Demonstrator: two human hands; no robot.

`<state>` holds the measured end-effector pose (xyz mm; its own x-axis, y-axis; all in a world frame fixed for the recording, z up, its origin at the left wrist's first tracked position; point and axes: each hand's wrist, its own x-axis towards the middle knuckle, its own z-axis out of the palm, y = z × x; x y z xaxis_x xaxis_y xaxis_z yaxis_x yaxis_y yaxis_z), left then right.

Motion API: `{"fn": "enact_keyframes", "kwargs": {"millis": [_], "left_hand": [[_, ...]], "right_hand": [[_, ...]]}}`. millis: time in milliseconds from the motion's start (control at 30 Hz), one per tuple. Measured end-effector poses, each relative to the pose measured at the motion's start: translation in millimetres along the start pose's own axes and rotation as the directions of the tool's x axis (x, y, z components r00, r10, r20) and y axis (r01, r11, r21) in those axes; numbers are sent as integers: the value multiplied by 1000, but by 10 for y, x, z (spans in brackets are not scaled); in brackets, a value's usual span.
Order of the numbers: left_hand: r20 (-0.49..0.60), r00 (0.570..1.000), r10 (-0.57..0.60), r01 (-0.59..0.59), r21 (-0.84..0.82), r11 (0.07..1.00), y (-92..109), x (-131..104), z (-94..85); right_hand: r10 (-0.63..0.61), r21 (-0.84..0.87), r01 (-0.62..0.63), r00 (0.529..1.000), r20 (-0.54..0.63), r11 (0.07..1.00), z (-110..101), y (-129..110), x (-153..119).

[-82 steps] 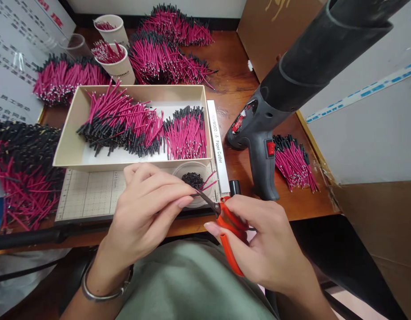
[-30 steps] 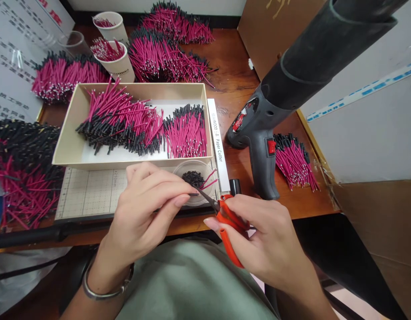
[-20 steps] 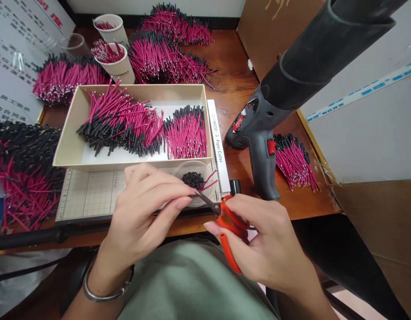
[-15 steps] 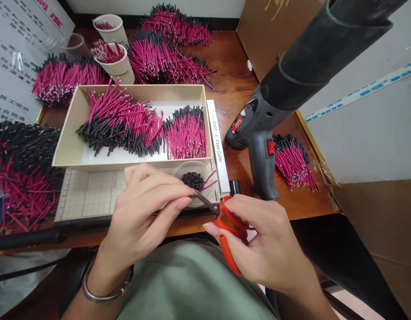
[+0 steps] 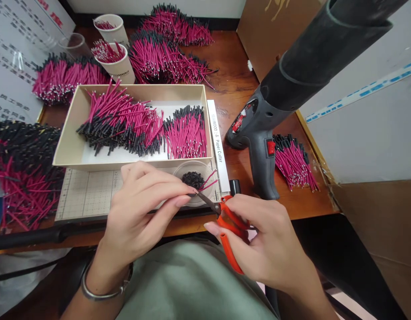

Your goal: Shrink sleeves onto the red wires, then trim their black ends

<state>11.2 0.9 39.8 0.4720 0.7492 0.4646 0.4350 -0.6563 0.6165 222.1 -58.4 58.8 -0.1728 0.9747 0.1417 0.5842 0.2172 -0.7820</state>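
My left hand is pinched, thumb against forefinger, over the front edge of the desk; whatever sits between the fingertips is too small or hidden to make out. My right hand is wrapped around scissors with orange handles. Their dark blades point up and left, and the tips reach the left fingertips. Just behind the blades stands a round clear tub with small black bits and a few pink wires. Beyond it, a cream box holds two heaps of pink wires with black ends.
The box and tub rest on a paper cutter. A heat gun stands nozzle-up at right, beside a small wire bundle. More wire heaps and paper cups fill the back; another heap lies at left.
My left hand has shifted slightly to the left, with its fingertips still by the blade tips. The scissors and my right hand have barely moved, a touch to the right.
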Motion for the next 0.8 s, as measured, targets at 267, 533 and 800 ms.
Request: {"fn": "enact_keyframes", "kwargs": {"millis": [267, 533, 800], "left_hand": [[-5, 1000, -1, 1, -15, 1000, 6, 5, -6], [2, 1000, 9, -9, -21, 1000, -7, -1, 1], [19, 1000, 17, -17, -20, 1000, 3, -2, 1]], "right_hand": [[-15, 1, 15, 1000, 8, 1000, 6, 2, 8], [-16, 8, 15, 1000, 21, 1000, -1, 11, 15], [-23, 12, 23, 1000, 0, 1000, -6, -2, 4]]}}
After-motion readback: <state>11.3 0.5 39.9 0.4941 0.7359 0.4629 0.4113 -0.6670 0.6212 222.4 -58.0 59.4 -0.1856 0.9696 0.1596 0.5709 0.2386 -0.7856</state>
